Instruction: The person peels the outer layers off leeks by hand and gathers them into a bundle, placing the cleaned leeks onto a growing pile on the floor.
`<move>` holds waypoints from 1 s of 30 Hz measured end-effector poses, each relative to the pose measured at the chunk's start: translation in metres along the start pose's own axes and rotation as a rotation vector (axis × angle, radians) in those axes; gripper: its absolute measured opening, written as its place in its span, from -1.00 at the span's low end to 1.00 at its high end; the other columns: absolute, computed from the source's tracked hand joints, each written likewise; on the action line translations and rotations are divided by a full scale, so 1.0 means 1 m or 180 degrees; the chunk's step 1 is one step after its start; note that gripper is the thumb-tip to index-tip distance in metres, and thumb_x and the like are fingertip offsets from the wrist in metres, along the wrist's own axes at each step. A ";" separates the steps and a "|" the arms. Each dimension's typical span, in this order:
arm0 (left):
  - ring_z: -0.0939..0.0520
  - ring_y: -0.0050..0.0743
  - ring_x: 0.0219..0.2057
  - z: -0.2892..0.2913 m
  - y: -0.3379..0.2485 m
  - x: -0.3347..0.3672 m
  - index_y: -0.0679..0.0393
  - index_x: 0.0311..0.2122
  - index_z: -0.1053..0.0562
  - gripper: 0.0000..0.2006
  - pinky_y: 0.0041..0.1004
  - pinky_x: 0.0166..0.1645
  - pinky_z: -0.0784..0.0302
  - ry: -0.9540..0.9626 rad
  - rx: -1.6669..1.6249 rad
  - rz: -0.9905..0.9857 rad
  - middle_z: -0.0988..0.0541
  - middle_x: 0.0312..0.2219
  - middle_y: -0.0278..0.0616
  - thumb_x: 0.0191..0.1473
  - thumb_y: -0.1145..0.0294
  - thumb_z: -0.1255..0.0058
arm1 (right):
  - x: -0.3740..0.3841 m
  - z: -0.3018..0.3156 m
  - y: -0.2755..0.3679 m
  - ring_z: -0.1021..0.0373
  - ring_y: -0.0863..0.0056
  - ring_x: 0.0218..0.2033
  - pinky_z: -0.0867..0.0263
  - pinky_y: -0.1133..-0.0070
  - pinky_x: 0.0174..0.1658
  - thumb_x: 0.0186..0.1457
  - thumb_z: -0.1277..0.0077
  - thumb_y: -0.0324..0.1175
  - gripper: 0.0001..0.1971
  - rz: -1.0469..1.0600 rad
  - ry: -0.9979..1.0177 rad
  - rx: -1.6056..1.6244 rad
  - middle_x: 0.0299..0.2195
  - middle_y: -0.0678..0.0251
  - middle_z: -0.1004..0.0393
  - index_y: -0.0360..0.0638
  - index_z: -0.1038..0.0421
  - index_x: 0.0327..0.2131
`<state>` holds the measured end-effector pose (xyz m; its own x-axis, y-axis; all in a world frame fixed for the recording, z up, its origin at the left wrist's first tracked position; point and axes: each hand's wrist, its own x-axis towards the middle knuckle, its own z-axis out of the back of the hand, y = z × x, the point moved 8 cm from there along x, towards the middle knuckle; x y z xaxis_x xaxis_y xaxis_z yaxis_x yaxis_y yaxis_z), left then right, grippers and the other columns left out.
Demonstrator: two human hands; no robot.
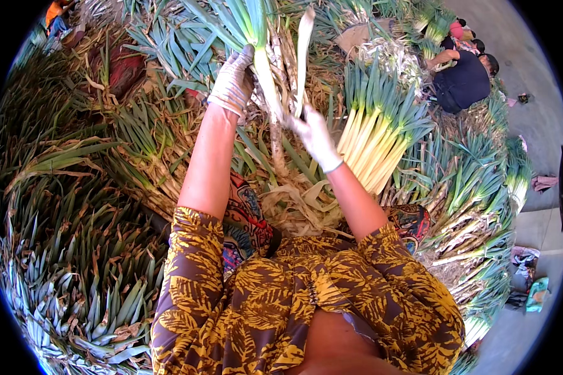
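My left hand, in a striped whitish glove, is closed round a leek just below its green leaves. The leek stands nearly upright, its top running out of view. My right hand, also gloved and slightly blurred, is beside the leek's lower end. A pale strip of outer leaf rises from its pinched fingers, apart from the stalk at the top. To the right lies a fanned bundle of cleaned leeks, white stalks toward me. Peeled, dry leaf scraps lie below my hands.
Uncleaned leeks are packed densely on my left. More leeks are piled along the right, beside a grey floor. A person in dark clothes bends at the upper right. Another person is at the far upper left.
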<state>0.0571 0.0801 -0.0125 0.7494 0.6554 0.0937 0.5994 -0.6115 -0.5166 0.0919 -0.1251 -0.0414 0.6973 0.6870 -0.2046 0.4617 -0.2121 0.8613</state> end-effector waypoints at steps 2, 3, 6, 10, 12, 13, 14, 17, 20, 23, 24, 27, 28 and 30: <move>-0.58 -0.29 -0.30 0.004 -0.010 0.005 0.17 -0.12 -0.45 -0.71 -0.26 -0.16 -0.59 -0.0068 0.0013 0.0007 -0.58 -0.31 -0.22 0.07 0.30 -0.15 | -0.025 0.030 -0.041 -0.45 0.44 -0.23 -0.37 0.38 -0.10 0.30 0.27 -0.28 -0.61 -0.0730 -0.0211 -0.1034 -0.19 0.07 -0.47 -0.27 -0.22 0.11; -0.58 -0.29 -0.30 0.007 -0.017 0.006 0.18 -0.13 -0.45 -0.71 -0.27 -0.16 -0.58 -0.0143 0.0061 0.0036 -0.57 -0.32 -0.22 0.07 0.30 -0.16 | -0.038 0.054 -0.067 -0.46 0.39 -0.25 -0.37 0.36 -0.11 0.28 0.23 -0.23 -0.59 -0.0856 0.0116 -0.2176 -0.18 0.04 -0.47 -0.25 -0.24 0.10; -0.58 -0.33 -0.36 0.003 -0.043 0.007 0.19 -0.18 -0.45 -0.72 -0.27 -0.18 -0.56 -0.0068 0.0062 -0.0395 -0.57 -0.40 -0.25 0.07 0.27 -0.16 | -0.081 0.124 -0.143 -0.47 0.30 -0.27 -0.36 0.32 -0.11 0.22 0.14 -0.14 -0.56 -0.0925 0.1164 -0.5196 -0.15 0.01 -0.47 -0.19 -0.28 0.08; -0.56 -0.34 -0.38 0.019 -0.042 0.014 0.18 -0.18 -0.45 -0.73 -0.29 -0.23 -0.54 -0.0148 0.0265 -0.0326 -0.57 -0.41 -0.26 0.08 0.25 -0.15 | -0.088 0.149 -0.133 -0.44 0.32 -0.15 -0.36 0.36 -0.03 0.20 0.07 -0.18 -0.58 -0.1249 0.1284 -0.5188 -0.07 0.10 -0.45 -0.16 -0.29 0.07; -0.56 -0.34 -0.39 0.024 -0.035 0.020 0.17 -0.18 -0.45 -0.73 -0.28 -0.25 -0.54 -0.0257 0.0237 -0.0297 -0.57 -0.41 -0.25 0.09 0.25 -0.15 | -0.059 0.130 -0.093 -0.42 0.33 -0.10 -0.36 0.38 0.01 0.19 0.04 -0.20 -0.59 -0.1014 0.0985 -0.4405 -0.03 0.15 -0.44 -0.14 -0.29 0.07; -0.55 -0.34 -0.40 0.022 -0.031 0.021 0.16 -0.18 -0.45 -0.73 -0.28 -0.26 -0.54 -0.0304 0.0214 -0.0271 -0.57 -0.41 -0.25 0.09 0.25 -0.15 | -0.045 0.118 -0.073 -0.38 0.27 0.00 -0.29 0.35 0.12 0.19 0.04 -0.14 -0.46 -0.0666 0.0736 -0.3446 0.08 0.17 -0.36 -0.19 -0.17 0.16; -0.55 -0.33 -0.41 0.023 -0.025 0.017 0.15 -0.20 -0.46 -0.75 -0.27 -0.26 -0.55 -0.0481 0.0222 -0.0204 -0.57 -0.42 -0.24 0.09 0.24 -0.15 | -0.048 0.085 -0.047 -0.36 0.24 0.03 -0.26 0.33 0.15 0.18 0.04 -0.10 -0.40 -0.0194 0.0833 -0.3045 0.10 0.14 -0.33 -0.24 -0.12 0.19; -0.56 -0.32 -0.36 0.017 -0.006 0.022 0.16 -0.17 -0.43 -0.74 -0.29 -0.24 -0.57 -0.0474 -0.0296 0.0143 -0.56 -0.34 -0.22 0.06 0.33 -0.18 | -0.051 0.036 -0.038 -0.30 0.20 0.10 -0.18 0.32 0.21 0.18 0.04 -0.06 -0.32 0.0773 0.0940 -0.3684 0.09 0.07 -0.33 -0.25 -0.03 0.24; -0.60 -0.30 -0.48 0.001 0.008 0.013 0.16 -0.24 -0.45 -0.80 -0.28 -0.35 -0.62 -0.0557 -0.0364 0.0505 -0.58 -0.46 -0.22 0.15 0.25 -0.06 | -0.053 0.054 -0.063 -0.42 0.62 -0.53 -0.44 0.63 -0.36 0.20 0.03 -0.10 -0.56 0.0324 0.0486 -0.2972 -0.55 0.34 -0.48 -0.31 -0.36 -0.06; -0.65 -0.29 -0.50 -0.011 0.022 0.000 0.15 -0.29 -0.46 -0.80 -0.35 -0.34 -0.67 -0.0141 0.0667 0.0892 -0.62 -0.47 -0.13 0.18 0.23 0.01 | -0.062 0.037 -0.031 -0.36 0.67 -0.65 -0.38 0.64 -0.60 0.21 0.02 -0.17 -0.72 0.1116 -0.0161 -0.2989 -0.60 0.33 -0.46 -0.23 -0.43 -0.29; -0.66 -0.32 -0.50 -0.014 0.025 -0.005 0.17 -0.26 -0.47 -0.79 -0.37 -0.35 -0.67 0.0003 0.0897 0.0910 -0.62 -0.46 -0.13 0.16 0.23 -0.01 | -0.060 0.027 -0.011 -0.36 0.63 -0.69 -0.38 0.63 -0.62 0.20 0.01 -0.21 -0.77 0.1520 -0.0184 -0.3312 -0.59 0.32 -0.49 -0.20 -0.43 -0.34; -0.66 -0.46 -0.50 -0.021 0.059 -0.024 0.15 -0.20 -0.50 -0.71 -0.45 -0.38 -0.65 0.0741 0.2538 0.1362 -0.63 -0.43 -0.15 0.07 0.17 -0.13 | -0.043 0.021 0.034 -0.36 0.58 -0.69 -0.31 0.60 -0.60 0.18 -0.02 -0.19 -0.76 0.2269 -0.0325 -0.3232 -0.63 0.28 -0.47 -0.19 -0.44 -0.35; -0.65 -0.47 -0.49 -0.005 0.084 -0.021 0.15 -0.23 -0.51 -0.72 -0.45 -0.41 -0.63 0.1012 0.2934 0.1547 -0.64 -0.44 -0.16 0.07 0.16 -0.13 | -0.041 0.017 0.047 -0.36 0.55 -0.69 -0.27 0.57 -0.59 0.16 -0.04 -0.19 -0.76 0.2128 -0.0404 -0.3207 -0.65 0.24 -0.45 -0.20 -0.44 -0.36; -0.64 -0.36 -0.44 0.021 0.128 -0.020 0.16 -0.23 -0.53 -0.70 -0.41 -0.36 -0.59 0.1547 0.3805 0.1876 -0.63 -0.41 -0.11 0.07 0.14 -0.09 | -0.043 -0.002 0.073 -0.37 0.43 -0.67 -0.26 0.51 -0.55 0.13 -0.07 -0.22 -0.76 0.2504 -0.0553 -0.3484 -0.65 0.17 -0.42 -0.23 -0.45 -0.34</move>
<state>0.1129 -0.0018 -0.0977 0.9697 0.0748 -0.2325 -0.2418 0.1605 -0.9570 0.0945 -0.1688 0.0311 0.6691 0.5281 0.5229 -0.6988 0.2077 0.6845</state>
